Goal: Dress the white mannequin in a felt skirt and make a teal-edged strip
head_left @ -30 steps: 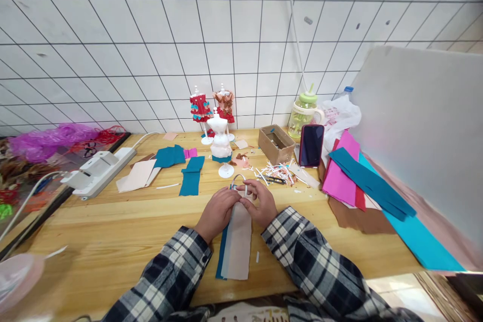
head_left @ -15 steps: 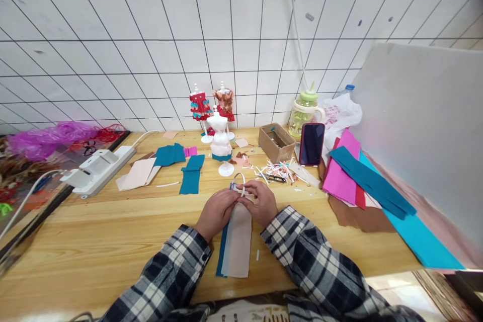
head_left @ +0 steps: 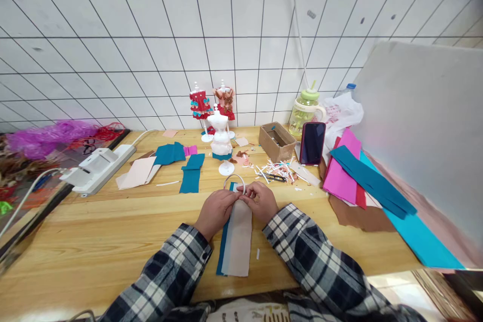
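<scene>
A thin white ring (head_left: pixel 234 176), which looks like a narrow roll of double-sided tape, stands above the top end of some layered strips. My right hand (head_left: pixel 260 201) pinches its right side between thumb and fingers. Fingertips of my left hand (head_left: pixel 218 210) are pressed together and meet the right ones below the ring; whatever they pinch is hidden. Under both hands lies a long pale pink strip (head_left: pixel 241 241) of crepe-like paper or cloth, over a greyish layer and a teal strip (head_left: pixel 222 256) showing along the left edge.
Behind the hands stands a small white dress form (head_left: pixel 218 126), with two dressed forms (head_left: pixel 199 104) further back. Paper scraps and a dark cutter (head_left: pixel 275 178) lie right of it, near a cardboard box (head_left: pixel 277 143), phone (head_left: pixel 312 143) and bottle (head_left: pixel 305 105). A power strip (head_left: pixel 101 171) sits left.
The white ring has turned from nearly edge-on to a wider arc leaning left. Both hands stay at almost the same spot over the strips.
</scene>
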`<state>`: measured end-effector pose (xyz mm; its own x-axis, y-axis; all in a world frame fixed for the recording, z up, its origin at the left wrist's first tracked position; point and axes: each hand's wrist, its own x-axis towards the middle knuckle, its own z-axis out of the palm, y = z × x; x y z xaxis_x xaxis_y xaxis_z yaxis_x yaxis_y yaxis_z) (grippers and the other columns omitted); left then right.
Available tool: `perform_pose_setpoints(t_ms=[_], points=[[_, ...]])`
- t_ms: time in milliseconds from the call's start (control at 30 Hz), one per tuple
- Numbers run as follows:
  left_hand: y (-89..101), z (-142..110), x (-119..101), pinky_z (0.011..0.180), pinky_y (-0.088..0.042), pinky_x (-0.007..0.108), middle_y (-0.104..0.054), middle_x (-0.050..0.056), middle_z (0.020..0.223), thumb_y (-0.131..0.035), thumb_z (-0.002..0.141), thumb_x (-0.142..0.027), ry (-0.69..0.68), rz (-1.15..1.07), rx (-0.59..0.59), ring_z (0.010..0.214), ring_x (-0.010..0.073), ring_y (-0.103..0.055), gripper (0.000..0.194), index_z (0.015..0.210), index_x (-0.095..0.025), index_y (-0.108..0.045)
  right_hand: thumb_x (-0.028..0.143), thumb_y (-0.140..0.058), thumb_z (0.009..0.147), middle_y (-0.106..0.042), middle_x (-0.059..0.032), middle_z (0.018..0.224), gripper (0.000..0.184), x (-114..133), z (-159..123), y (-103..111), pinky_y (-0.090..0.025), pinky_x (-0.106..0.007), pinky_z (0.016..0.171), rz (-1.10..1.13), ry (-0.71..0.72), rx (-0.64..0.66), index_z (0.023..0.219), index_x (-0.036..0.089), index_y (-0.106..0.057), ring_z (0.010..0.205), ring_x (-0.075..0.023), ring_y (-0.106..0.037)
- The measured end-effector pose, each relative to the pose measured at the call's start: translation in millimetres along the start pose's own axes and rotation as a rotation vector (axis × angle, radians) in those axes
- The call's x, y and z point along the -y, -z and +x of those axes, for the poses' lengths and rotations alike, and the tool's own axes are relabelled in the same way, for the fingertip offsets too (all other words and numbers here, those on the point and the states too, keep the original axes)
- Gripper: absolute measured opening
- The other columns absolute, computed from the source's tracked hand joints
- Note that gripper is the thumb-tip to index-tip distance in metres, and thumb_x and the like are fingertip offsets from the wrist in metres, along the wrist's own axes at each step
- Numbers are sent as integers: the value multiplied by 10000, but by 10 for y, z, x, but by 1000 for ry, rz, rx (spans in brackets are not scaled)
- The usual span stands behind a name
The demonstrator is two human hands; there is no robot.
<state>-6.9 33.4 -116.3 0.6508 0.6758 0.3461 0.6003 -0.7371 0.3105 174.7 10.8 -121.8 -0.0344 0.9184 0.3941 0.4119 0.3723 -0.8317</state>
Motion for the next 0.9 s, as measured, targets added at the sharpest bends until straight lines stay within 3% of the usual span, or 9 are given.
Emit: perform_pose_setpoints(t_ms=[67, 133, 200, 300, 500, 633, 900], points=[[-12, -10, 7, 803, -500, 346, -711, 56, 1005, -409, 943, -203, 27, 7, -3, 909, 201, -642, 298, 1145, -222, -626, 289, -668, 798, -709, -35, 945, 142, -13, -2, -7, -489, -279, 631, -10, -34, -47, 868, 214, -569, 865, -179, -654], [-27, -24, 15, 801, -504, 341, -715, 61, 1006, -412, 942, -211, 41, 10, -9, 907, 201, -649, 311, 1179, -216, -614, 325, -692, 779, -691, -54, 1073, 355, -18, -5, -9, -501, -284, 604, -41, -53, -84, 1094, 219, -568, 833, -175, -648], [-40, -39, 18, 786, -507, 333, -721, 64, 990, -409, 944, -226, 49, 10, -17, 889, 200, -657, 318, 1188, -213, -613, 342, -679, 794, -678, -57, 1135, 423, -20, -9, -9, -515, -291, 611, -96, -15, -68, 1188, 239, -563, 840, -177, -643], [-47, -60, 6, 755, -506, 315, -731, 59, 970, -411, 950, -264, 71, 7, -25, 857, 196, -671, 323, 1201, -224, -609, 337, -639, 828, -688, -50, 1128, 284, -27, -19, -15, -530, -297, 626, -136, 24, -56, 1097, 246, -639, 835, -176, -653], [-17, -43, -48, 739, -494, 300, -729, 43, 999, -402, 960, -358, 145, -15, 35, 871, 200, -676, 298, 1110, -243, -632, 265, -640, 807, -698, -42, 1085, 210, -19, -36, -39, -521, -264, 567, -6, -42, -12, 1012, 223, -646, 743, -149, -670], [22, -14, -80, 770, -483, 290, -711, 54, 967, -354, 971, -313, 171, -91, 30, 888, 187, -651, 294, 1029, -204, -621, 231, -590, 845, -708, -41, 1053, 67, 10, -23, -22, -520, -271, 708, 17, -19, -47, 882, 214, -642, 853, -159, -661], [16, -41, -90, 629, -417, 286, -641, 29, 652, -476, 896, -327, 220, 68, -84, 693, 188, -600, 255, 752, -212, -651, 237, -449, 923, -624, -46, 868, 143, 64, -57, -78, -435, -297, 731, -282, 113, 98, 881, 202, -580, 831, -188, -574]])
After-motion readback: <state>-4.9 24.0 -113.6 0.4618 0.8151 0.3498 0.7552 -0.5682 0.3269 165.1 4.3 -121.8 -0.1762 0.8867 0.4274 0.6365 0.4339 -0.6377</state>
